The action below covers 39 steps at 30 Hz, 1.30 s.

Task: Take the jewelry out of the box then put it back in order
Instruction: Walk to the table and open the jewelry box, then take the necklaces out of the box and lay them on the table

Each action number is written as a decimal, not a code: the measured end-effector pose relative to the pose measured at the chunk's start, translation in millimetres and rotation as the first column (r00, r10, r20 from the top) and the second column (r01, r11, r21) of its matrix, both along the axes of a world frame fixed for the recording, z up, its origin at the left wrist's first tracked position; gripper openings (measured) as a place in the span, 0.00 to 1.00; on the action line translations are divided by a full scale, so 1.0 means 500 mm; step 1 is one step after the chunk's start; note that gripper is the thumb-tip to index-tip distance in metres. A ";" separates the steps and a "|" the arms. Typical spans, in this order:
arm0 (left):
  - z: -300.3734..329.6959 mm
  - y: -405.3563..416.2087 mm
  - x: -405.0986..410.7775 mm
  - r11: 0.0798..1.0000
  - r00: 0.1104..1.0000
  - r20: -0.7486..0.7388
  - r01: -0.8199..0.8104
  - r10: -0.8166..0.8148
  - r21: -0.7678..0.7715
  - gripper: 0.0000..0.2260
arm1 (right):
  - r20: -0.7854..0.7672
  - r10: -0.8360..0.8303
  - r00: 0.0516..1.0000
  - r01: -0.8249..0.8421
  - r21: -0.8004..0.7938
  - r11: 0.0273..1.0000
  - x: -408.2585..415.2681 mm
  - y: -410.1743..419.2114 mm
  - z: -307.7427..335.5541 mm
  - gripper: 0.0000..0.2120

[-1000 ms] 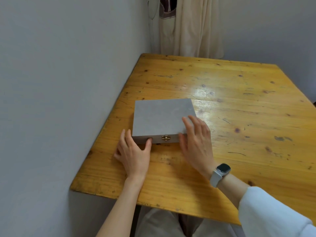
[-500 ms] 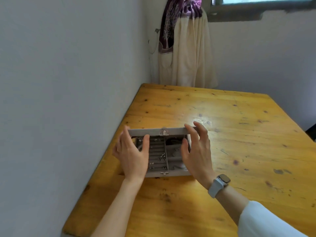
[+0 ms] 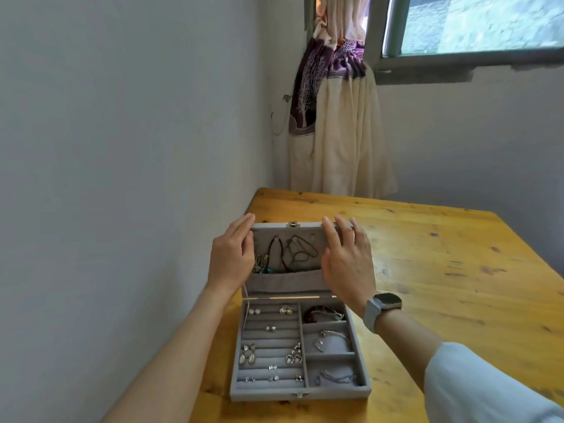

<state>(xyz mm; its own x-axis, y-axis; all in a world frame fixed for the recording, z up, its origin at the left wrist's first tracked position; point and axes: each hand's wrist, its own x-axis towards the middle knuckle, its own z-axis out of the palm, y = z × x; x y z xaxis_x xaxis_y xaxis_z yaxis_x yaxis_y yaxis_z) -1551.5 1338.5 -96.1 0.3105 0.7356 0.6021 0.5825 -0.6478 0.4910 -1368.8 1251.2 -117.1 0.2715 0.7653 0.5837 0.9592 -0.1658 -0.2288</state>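
Box (image 3: 300, 389) sits open at the worktop's (image 3: 427, 270) 9 o'clock edge. My left hand (image 3: 231, 257) and right hand (image 3: 348, 259), grip relaxed, fingers straight, steady the upright lid (image 3: 287, 279); jewelry (image 3: 270, 352) untouched inside.

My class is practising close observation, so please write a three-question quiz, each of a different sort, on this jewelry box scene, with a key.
1. True or false: the lid of the jewelry box stands raised, with necklaces hanging inside it.
2. Which wrist wears the watch? A) left B) right C) neither
3. Fill in: the ridged section holding small earrings takes up the ____ side of the tray.

Key
1. True; the left hand and the right hand touch the lid's two sides with nearly straight fingers.
2. B.
3. Left; the three right-hand compartments hold bracelets.
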 end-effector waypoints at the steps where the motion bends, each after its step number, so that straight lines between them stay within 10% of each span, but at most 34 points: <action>1: 0.003 0.005 -0.001 1.000 0.999 0.027 0.023 -0.023 -0.021 0.15 | 0.006 -0.007 1.000 0.007 -0.003 1.000 0.004 0.005 -0.001 0.24; 13: 0.017 0.026 -0.023 0.960 0.969 0.242 0.102 -0.037 -0.261 0.13 | 0.051 0.116 0.992 -0.126 0.303 0.945 -0.058 0.028 0.021 0.12; 19: 0.018 0.042 -0.047 0.946 0.978 0.199 0.126 -0.067 -0.298 0.14 | -0.482 0.092 0.871 -0.108 -0.005 0.994 -0.181 0.055 0.025 0.12; 29: 0.020 0.047 -0.052 0.941 0.981 0.178 0.134 -0.080 -0.311 0.14 | -0.698 -0.074 0.713 -0.010 -0.116 0.993 -0.237 0.088 0.038 0.10; 39: 0.030 0.040 -0.058 0.916 0.987 0.109 0.153 -0.121 -0.372 0.16 | -0.781 0.409 0.472 -0.092 0.418 0.904 -0.185 0.043 0.123 0.01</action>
